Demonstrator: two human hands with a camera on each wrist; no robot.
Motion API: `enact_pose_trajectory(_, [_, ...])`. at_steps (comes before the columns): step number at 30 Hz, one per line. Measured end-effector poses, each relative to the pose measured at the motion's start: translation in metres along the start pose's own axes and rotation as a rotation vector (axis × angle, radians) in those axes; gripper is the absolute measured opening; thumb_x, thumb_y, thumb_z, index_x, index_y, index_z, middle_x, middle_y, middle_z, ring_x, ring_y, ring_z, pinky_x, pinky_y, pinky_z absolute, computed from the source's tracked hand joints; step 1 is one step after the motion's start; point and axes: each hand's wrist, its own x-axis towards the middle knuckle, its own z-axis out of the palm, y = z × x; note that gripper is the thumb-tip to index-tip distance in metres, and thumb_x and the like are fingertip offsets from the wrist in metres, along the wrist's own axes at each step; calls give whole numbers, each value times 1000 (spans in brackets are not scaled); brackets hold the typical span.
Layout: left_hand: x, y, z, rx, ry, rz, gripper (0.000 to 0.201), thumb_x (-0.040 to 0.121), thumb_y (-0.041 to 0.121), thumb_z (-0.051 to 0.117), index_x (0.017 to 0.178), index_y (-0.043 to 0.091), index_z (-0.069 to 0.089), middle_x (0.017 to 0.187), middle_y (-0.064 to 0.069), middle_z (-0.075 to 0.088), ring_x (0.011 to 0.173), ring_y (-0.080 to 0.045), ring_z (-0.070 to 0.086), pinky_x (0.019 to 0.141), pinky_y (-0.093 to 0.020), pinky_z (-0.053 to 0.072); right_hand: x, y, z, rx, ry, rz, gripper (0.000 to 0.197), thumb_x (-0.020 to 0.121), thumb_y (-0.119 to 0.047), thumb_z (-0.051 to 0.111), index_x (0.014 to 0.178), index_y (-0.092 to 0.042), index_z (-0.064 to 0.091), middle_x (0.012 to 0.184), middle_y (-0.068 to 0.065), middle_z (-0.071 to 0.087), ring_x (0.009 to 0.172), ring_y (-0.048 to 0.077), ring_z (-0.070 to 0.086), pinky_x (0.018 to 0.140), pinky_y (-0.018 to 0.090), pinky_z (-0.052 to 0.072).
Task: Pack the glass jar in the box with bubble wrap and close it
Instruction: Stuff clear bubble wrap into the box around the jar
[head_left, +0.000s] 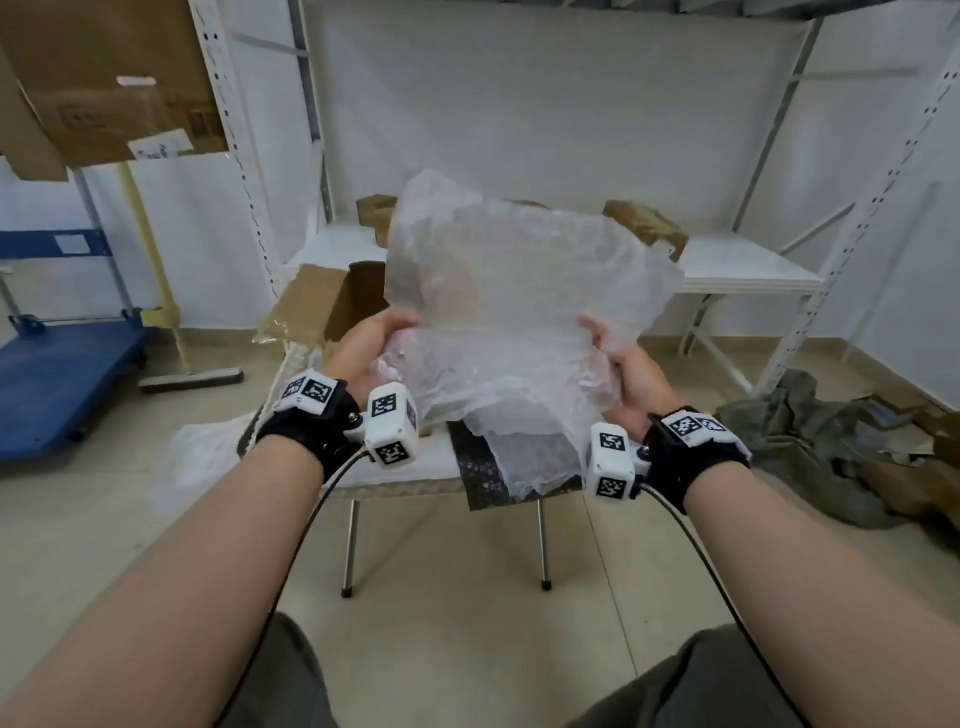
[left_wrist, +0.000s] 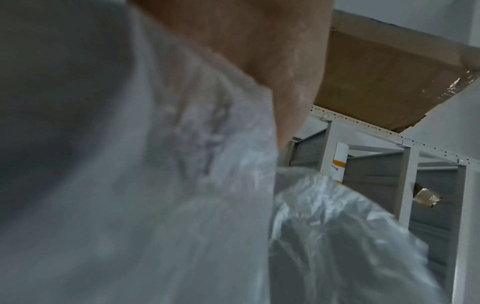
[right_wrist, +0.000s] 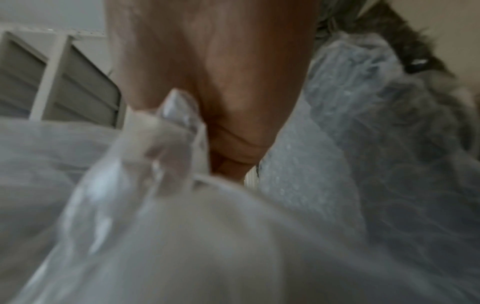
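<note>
A large crumpled sheet of clear bubble wrap (head_left: 509, 291) is held up in front of me above a small table (head_left: 415, 467). My left hand (head_left: 371, 338) grips its left edge and my right hand (head_left: 618, 364) grips its right edge, thumbs toward me. The open brown cardboard box (head_left: 332, 301) stands behind the wrap on the left, mostly hidden by it. Both wrist views are blurred and filled by bubble wrap (left_wrist: 182, 185) (right_wrist: 233, 226) pressed against each palm. The glass jar is not visible in any view.
White metal shelving (head_left: 748, 265) stands behind, with cardboard pieces (head_left: 644, 223) on its low shelf. A blue platform trolley (head_left: 57, 384) is at left beside a broom (head_left: 192, 379). A heap of olive cloth and cardboard (head_left: 810, 441) lies on the floor at right.
</note>
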Motion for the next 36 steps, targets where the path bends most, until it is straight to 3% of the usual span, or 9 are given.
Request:
enact_pose_trajectory(4, [-4,-13,-11,12,43,8,29,95,24,48,72,19,65,53,3,64,53,-15,61,55,-24,50,-5,23,-7,-28,41,103,21,93,-23,62,106,-7,62,84,9,72,69,19,72,57,29,59])
enact_pose_trajectory(8, [-5,-2,-16,-1,-142,-84,44,86,57,56,74,15,62,75,-6,65,71,-21,63,67,-32,55,-7,20,1,145,-87,36,47,98,-49,41,105,-7,62,97,16,69,85,32,67,67,38,58])
enact_pose_trajectory(11, [1,1,-18,121,-206,-60,27,90,31,61,107,15,74,112,-12,68,84,-24,72,69,-36,61,-6,18,4,222,-66,-8,55,89,-61,46,110,-13,65,114,15,67,111,34,60,98,49,44])
enact_pose_trajectory(14, [24,-3,-30,236,-135,121,66,84,13,69,143,31,45,139,-5,49,96,-22,72,68,-31,59,1,17,2,211,-187,86,93,94,-74,15,121,-2,68,134,18,60,129,32,53,118,50,17])
enact_pose_trajectory(19, [39,-6,-30,184,-25,233,85,58,27,89,133,41,53,140,-6,48,106,-25,68,87,-43,57,5,10,3,82,-188,138,80,94,-68,35,146,-8,45,147,22,46,138,39,41,115,56,27])
enact_pose_trajectory(23, [38,-1,-27,118,36,328,72,76,7,78,140,27,50,106,4,55,91,-20,72,78,-40,60,6,3,-7,65,-146,168,72,95,-61,38,146,-10,45,148,21,44,138,40,40,119,57,19])
enact_pose_trajectory(27, [27,-1,-30,156,78,347,58,82,16,76,134,31,55,121,-1,57,94,-19,72,76,-37,60,-3,-2,-6,-182,-201,162,67,91,-55,51,139,-9,52,141,25,47,126,43,52,109,52,41])
enact_pose_trajectory(30, [20,-2,-29,468,129,393,42,86,33,71,126,39,61,129,5,57,106,-12,62,85,-26,55,-4,1,-8,-321,-196,147,43,86,-24,68,124,-6,57,118,19,62,92,30,66,75,36,61])
enact_pose_trajectory(36, [16,4,-33,384,124,410,27,93,27,64,119,34,67,115,4,70,99,-15,69,67,-21,56,-9,-3,1,-206,-67,-24,59,85,15,57,138,-13,50,96,6,69,66,7,68,47,19,52])
